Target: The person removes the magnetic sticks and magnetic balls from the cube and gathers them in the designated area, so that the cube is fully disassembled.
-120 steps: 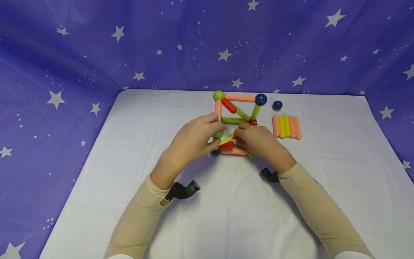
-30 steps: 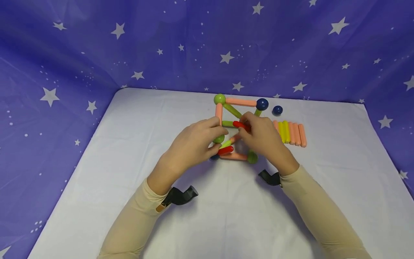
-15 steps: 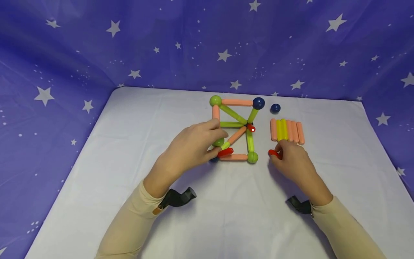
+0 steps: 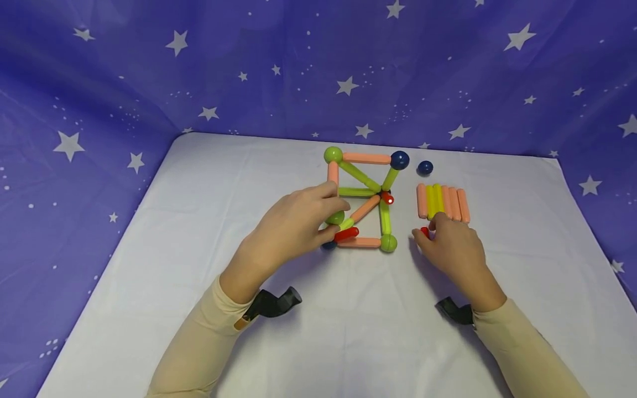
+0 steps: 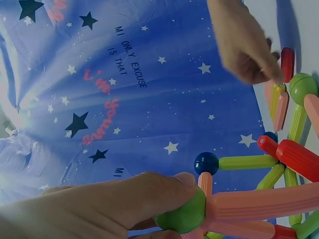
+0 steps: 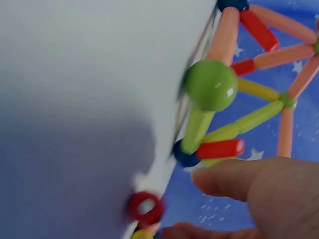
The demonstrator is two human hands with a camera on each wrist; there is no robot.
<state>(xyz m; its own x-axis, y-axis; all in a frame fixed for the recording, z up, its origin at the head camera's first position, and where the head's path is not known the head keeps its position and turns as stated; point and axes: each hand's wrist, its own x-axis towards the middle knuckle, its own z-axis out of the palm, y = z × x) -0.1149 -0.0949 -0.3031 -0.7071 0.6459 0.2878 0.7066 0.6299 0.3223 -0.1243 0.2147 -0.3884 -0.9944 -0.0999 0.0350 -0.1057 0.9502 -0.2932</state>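
My left hand (image 4: 293,224) pinches a green ball (image 5: 184,214) on the left side of a magnetic stick-and-ball frame, built of pink sticks (image 4: 365,158), lime sticks (image 4: 354,192) and balls. One red stick (image 4: 347,233) juts from its near-left corner, just beyond the left fingers. Another red stick (image 4: 388,199) points up from a dark ball on the right side. To the right of the frame, my right hand (image 4: 453,243) is low over the table, by a loose red stick (image 6: 146,206). In the right wrist view its thumb and finger are apart with nothing between them.
A row of loose pink and yellow sticks (image 4: 448,203) lies just beyond the right hand. Behind it sits a loose dark blue ball (image 4: 425,168). The white tabletop (image 4: 348,331) meets a purple star-patterned cloth (image 4: 278,99) at the back and sides.
My right hand has carried a red stick from the frame rightward to the table and let go. A pink stick has joined the row since the first frame. My left hand stays put.
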